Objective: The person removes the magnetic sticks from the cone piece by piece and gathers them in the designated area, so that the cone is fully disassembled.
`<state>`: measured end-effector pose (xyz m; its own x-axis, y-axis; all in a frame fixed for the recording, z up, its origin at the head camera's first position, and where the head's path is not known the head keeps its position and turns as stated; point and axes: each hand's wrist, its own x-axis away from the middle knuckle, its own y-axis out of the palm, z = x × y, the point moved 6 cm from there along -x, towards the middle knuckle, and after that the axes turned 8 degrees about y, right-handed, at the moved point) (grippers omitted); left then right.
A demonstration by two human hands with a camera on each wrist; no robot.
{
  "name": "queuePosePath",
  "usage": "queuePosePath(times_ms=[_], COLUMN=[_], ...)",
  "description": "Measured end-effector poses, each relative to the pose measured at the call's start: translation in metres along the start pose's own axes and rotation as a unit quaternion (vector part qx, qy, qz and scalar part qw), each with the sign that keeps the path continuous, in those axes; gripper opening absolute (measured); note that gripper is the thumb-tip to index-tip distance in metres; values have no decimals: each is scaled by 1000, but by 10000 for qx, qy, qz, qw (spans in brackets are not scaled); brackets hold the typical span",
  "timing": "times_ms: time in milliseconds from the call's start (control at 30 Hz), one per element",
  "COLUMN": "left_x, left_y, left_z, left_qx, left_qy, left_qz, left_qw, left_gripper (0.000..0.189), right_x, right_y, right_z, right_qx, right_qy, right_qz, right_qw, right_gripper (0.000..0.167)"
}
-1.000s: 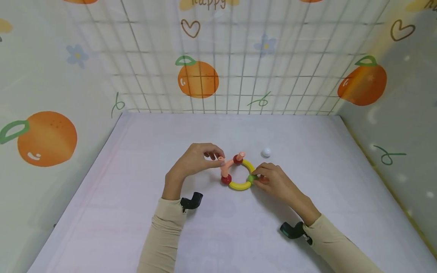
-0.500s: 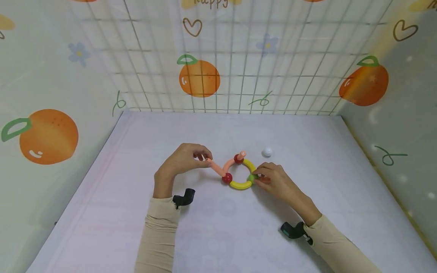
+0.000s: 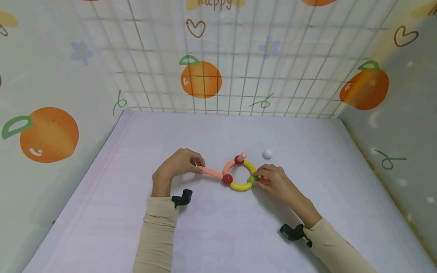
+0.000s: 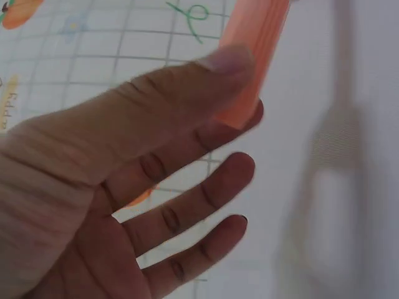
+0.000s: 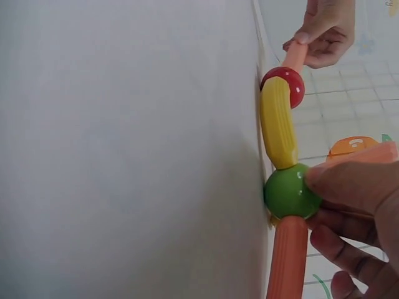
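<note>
A ring of two yellow curved sticks (image 3: pixel 240 187) and a salmon curved stick (image 3: pixel 228 165) joins at two red balls (image 3: pixel 227 179) and a green ball (image 3: pixel 252 179). My left hand (image 3: pixel 181 162) pinches the free end of a straight salmon stick (image 4: pixel 257 56) between thumb and forefinger, its other fingers spread. That stick runs left from the near red ball. My right hand (image 3: pixel 274 181) holds the green ball (image 5: pixel 292 190) with thumb and fingertips. Another salmon stick (image 5: pixel 288 261) extends from the green ball, mostly hidden by my right hand in the head view.
A short salmon stick (image 3: pixel 242 156) rises from the far red ball. Behind the ring lies a loose white ball (image 3: pixel 267 153) on the pale table (image 3: pixel 211 235). A white wire grid (image 3: pixel 235 87) and printed curtains close in the back and sides.
My left hand has moved left and slightly down, swinging the straight salmon stick from upright to a low slant outward from the red ball. My right hand stays on the green ball.
</note>
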<state>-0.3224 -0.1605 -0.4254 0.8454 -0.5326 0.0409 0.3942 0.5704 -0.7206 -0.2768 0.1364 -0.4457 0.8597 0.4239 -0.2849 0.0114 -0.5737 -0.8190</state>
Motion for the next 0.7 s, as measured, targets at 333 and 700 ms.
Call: queuePosePath(times_ms=[333,700], left_x=[-3,-6], left_y=[17,17], left_z=[-14,-4], left_qx=[-56,131], left_qy=[-431,-152], left_qz=[-526,-389], left_qw=[9977,9990], left_gripper=[17,28], right_x=[2,0], right_y=[-2,-1], right_z=[-1,-2], right_qx=[94,123], right_qy=[-32,-115], right_qz=[39,31], right_qw=[9999,9999], right_gripper=[25,26])
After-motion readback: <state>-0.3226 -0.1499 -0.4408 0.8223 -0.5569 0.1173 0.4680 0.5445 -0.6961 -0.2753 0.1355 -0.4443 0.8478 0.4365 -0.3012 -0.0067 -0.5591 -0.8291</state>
